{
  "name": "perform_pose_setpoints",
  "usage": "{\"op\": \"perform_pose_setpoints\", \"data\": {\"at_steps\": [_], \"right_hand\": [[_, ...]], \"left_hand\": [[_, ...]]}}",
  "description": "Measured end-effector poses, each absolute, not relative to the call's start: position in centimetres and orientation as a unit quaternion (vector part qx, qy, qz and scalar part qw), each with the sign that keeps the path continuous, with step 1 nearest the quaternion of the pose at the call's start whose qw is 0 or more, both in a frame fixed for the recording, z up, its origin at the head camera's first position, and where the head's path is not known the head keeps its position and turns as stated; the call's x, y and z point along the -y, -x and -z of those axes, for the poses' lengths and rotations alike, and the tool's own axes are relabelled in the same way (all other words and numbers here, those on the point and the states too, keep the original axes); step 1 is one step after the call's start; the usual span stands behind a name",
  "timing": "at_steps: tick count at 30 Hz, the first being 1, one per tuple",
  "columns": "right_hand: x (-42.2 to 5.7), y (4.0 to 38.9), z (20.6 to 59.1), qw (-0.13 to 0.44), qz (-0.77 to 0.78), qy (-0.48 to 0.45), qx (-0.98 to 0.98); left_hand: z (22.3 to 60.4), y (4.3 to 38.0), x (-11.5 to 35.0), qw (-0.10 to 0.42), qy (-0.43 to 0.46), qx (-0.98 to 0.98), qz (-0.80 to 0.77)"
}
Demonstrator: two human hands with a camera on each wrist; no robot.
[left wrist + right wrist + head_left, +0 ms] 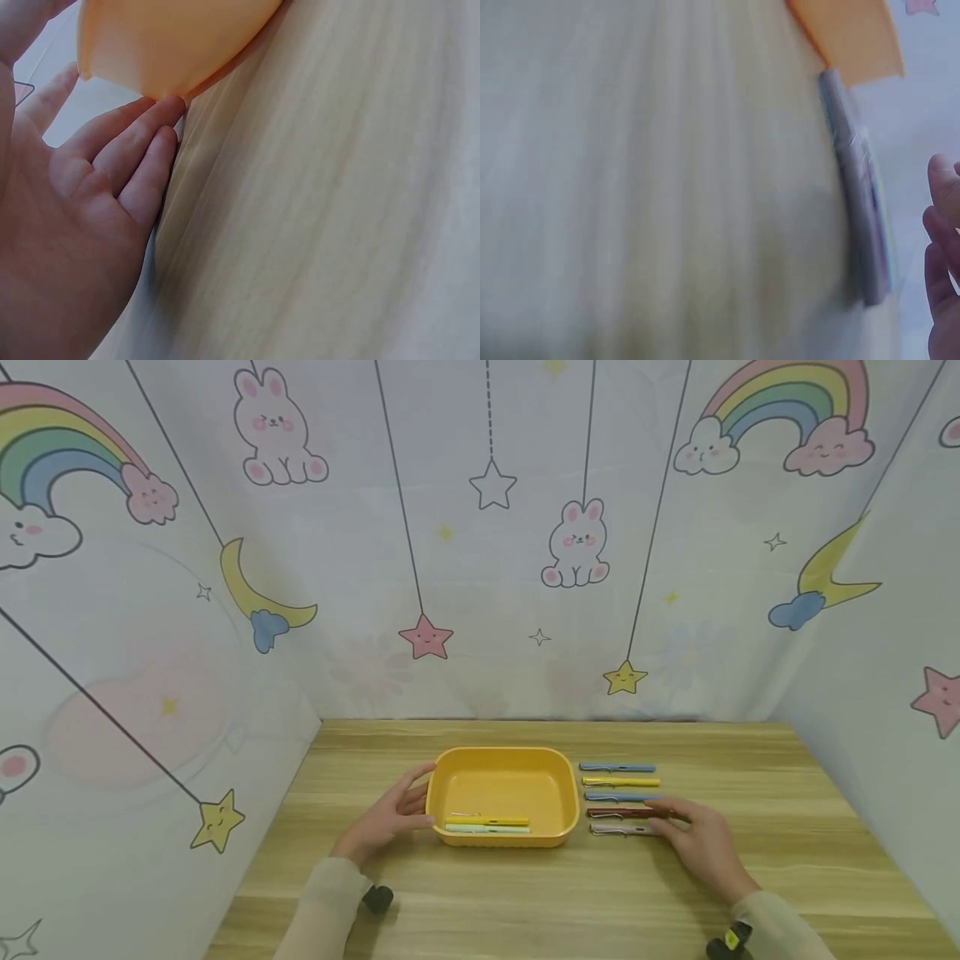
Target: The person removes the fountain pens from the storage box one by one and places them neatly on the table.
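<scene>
A yellow plastic tray [504, 841] stands on the table, with a yellow pen [495, 821] and a pale green pen [487, 829] lying along its near side. My left hand [390, 810] is at the tray's left side, its fairly straight fingers [142, 139] touching the outer wall. To the tray's right lies a column of pens: a blue pen [618, 767], a yellow pen [622, 782], another blue pen [618, 797], a dark red pen [618, 813] and a grey pen [618, 830]. Over the right ends of the nearest ones hovers my right hand [705, 839], fingers relaxed, holding nothing.
The wood-grain table [525, 902] is enclosed at the back and sides by white cloth [487, 568] printed with rabbits, stars and rainbows. A small dark device [378, 898] sits on the left wrist, another [729, 941] on the right.
</scene>
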State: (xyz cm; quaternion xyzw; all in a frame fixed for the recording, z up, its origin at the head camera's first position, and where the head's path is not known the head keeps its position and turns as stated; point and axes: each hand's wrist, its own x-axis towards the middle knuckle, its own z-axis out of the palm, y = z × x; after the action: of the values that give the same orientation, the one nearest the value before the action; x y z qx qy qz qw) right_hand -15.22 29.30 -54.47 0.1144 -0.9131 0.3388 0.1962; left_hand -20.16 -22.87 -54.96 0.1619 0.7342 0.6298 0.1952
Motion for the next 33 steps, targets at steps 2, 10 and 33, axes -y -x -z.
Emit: {"op": "perform_pose_setpoints", "data": {"at_steps": [2,10,33], "right_hand": [[-28.6,15.4,53.8,0.191,-0.35,-0.111,0.91],[-25.3,16.3,52.9,0.108,-0.451,-0.128,0.877],[-15.5,19.4,50.0,0.038,-0.514,-0.211,0.83]], "left_hand": [[55.0,20.2,22.9,0.195,-0.161,-0.736,-0.628],[55.2,20.2,22.9,0.195,-0.168,-0.736,-0.626],[55.1,20.2,22.9,0.192,-0.175,-0.739,-0.622]]}}
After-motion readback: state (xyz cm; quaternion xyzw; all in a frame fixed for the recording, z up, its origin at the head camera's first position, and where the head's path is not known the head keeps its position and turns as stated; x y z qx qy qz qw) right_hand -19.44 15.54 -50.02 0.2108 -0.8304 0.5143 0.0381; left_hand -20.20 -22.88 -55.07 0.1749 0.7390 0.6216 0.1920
